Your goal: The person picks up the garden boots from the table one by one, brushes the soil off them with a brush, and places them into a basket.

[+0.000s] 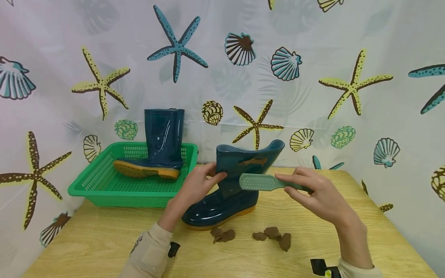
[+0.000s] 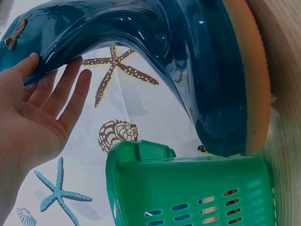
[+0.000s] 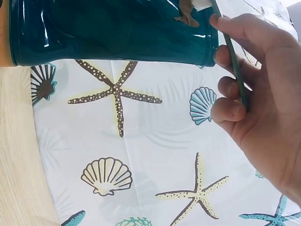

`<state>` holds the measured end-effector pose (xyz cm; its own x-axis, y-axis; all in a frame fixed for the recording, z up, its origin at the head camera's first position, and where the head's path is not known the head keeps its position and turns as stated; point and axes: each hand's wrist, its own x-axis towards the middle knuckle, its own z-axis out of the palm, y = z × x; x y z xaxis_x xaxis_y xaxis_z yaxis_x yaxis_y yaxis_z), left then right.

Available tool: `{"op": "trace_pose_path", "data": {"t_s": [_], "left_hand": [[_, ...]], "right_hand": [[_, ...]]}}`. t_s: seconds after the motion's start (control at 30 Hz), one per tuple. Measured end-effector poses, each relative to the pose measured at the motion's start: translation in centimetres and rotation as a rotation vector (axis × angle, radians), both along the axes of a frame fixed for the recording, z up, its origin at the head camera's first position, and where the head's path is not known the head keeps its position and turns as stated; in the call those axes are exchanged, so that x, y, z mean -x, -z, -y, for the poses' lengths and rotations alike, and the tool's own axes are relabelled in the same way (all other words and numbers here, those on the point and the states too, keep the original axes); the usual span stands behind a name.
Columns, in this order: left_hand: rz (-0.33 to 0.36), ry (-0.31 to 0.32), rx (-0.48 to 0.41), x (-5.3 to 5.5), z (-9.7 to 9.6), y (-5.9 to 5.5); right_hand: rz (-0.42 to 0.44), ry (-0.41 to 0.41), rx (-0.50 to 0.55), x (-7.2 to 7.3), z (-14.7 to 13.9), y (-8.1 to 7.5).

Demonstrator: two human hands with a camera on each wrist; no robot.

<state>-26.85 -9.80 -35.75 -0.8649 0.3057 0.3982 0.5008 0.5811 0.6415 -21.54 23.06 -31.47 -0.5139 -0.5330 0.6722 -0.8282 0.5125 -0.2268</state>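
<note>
A dark blue rubber boot (image 1: 222,206) with a tan sole stands on the table, its toe pointing left. A brown mud patch (image 1: 253,161) sticks to the upper shaft. My left hand (image 1: 198,183) holds the shaft's left edge, thumb in front and fingers behind. In the left wrist view the thumb of that hand (image 2: 40,113) lies against the blue rubber. My right hand (image 1: 318,193) grips the handle of a pale green scrub brush (image 1: 257,182), whose head overlaps the shaft below the mud. White bristles (image 3: 202,4) face the boot beside the mud in the right wrist view.
A second blue boot (image 1: 163,135) stands in a green plastic basket (image 1: 139,201) at the back left. Several brown mud lumps (image 1: 272,233) lie on the wooden table (image 1: 313,239) in front of the near boot. A curtain (image 1: 222,85) with starfish and shells hangs behind.
</note>
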Motion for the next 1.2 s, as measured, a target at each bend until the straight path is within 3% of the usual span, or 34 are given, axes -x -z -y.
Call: {"op": "trace_pose_path", "data": {"t_s": [0.1, 0.3, 0.77, 1.07, 1.2], "left_hand": [[-0.001, 0.001, -0.002, 0.0, 0.0, 0.0], [0.002, 0.012, 0.001, 0.0, -0.1, 0.0], [0.011, 0.009, -0.028, 0.1, 0.1, 0.2], [0.003, 0.017, -0.033, 0.2, 0.1, 0.1], [0.000, 0.013, -0.026, 0.2, 0.1, 0.1]], "right_hand": [[-0.050, -0.003, 0.025, 0.2, 0.2, -0.1], [-0.131, 0.099, 0.035, 0.4, 0.1, -0.1], [-0.055, 0.168, -0.063, 0.4, -0.8, 0.2], [-0.054, 0.048, 0.051, 0.4, -1.0, 0.0], [-0.058, 0.090, 0.088, 0.3, -1.0, -0.1]]}}
